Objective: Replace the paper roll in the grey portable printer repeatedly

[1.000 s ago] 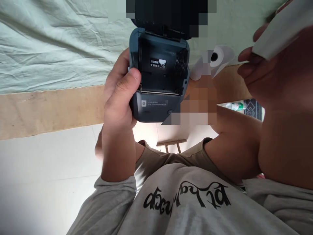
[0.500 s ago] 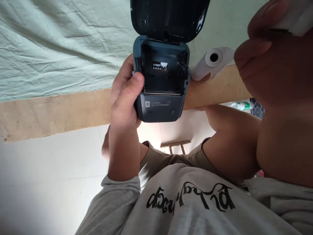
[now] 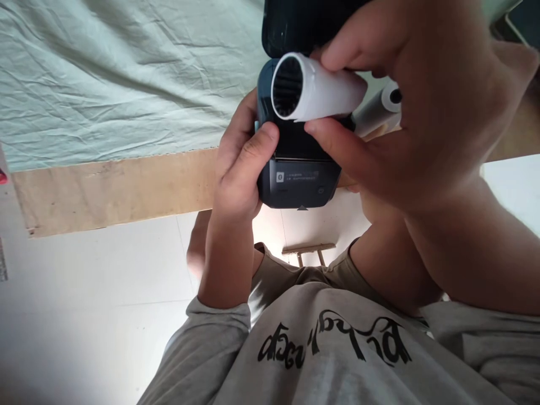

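Note:
My left hand (image 3: 240, 152) grips the left side of a small dark blue label printer (image 3: 295, 188), thumb over its front edge. The printer's black lid (image 3: 291, 28) stands raised at the far side, and its paper bay lies partly hidden. In my right hand (image 3: 405, 101), thumb and fingers pinch a white paper roll (image 3: 329, 90) with a black, ribbed hollow core. The roll is held above the open bay, its core end facing left; whether it touches the printer I cannot tell. A second white paper roll (image 3: 375, 109) is partly covered behind my right hand.
A pale green cloth (image 3: 105, 84) covers the surface ahead, with a bare wooden edge (image 3: 126, 185) along its front. Under it are light floor tiles (image 3: 105, 264) and a small wooden stool (image 3: 307, 248) between my legs. A dark object (image 3: 525, 22) sits at the upper right.
My right hand has come in from the upper right, bringing the paper roll over the printer's bay. The printer and my left hand appear slightly further right in the view.

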Tool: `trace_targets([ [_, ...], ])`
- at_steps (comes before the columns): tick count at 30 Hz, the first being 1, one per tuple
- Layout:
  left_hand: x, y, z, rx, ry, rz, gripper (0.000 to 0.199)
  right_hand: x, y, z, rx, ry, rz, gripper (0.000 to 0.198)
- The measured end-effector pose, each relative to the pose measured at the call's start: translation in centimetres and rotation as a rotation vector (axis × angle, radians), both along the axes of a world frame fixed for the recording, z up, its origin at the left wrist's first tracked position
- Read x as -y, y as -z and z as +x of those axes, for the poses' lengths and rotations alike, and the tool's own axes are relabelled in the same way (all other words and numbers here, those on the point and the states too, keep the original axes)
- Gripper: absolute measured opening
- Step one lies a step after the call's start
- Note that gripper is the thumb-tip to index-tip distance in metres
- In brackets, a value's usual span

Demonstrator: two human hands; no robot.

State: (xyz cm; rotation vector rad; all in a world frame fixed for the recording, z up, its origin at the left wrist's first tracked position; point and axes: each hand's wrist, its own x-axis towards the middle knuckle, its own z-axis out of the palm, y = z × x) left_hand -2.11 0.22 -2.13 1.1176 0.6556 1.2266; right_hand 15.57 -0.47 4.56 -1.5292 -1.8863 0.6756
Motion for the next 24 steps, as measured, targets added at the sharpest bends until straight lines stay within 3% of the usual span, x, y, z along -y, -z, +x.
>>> trace_targets([
  [3,-0.4,0.4,-0.4,-0.047,0.081,0.069,0.047,0.2,0.0,0.0,0.376,-0.044,0.337,0.041],
  [5,-0.6,0.5,-0.5,-0.058,0.135,0.112,0.046,0.3,0.4,0.2,0.473,-0.124,0.521,0.036],
  [8,-0.4,0.3,-0.3,-0.009,0.112,0.072,0.041,0.3,1.0,0.4,0.453,-0.13,0.595,0.032],
  [16,0.4,-1.1,0.4,0.041,0.034,0.002,0.039,0.5,0.8,0.4,0.493,-0.102,0.505,0.021],
  [20,0.4,-0.9,0.6,0.017,0.02,-0.042,0.033,0.6,0.2,0.0,0.514,-0.07,0.481,0.029],
  [22,0.2,-0.3,0.8,0.02,0.004,0.019,0.041,0.4,-0.5,-0.6,0.603,0.002,0.337,0.039],
  [24,0.0,0.3,0.9,0.02,0.004,0.051,0.046,0.1,-1.4,-1.3,0.708,0.096,0.089,0.039],
])
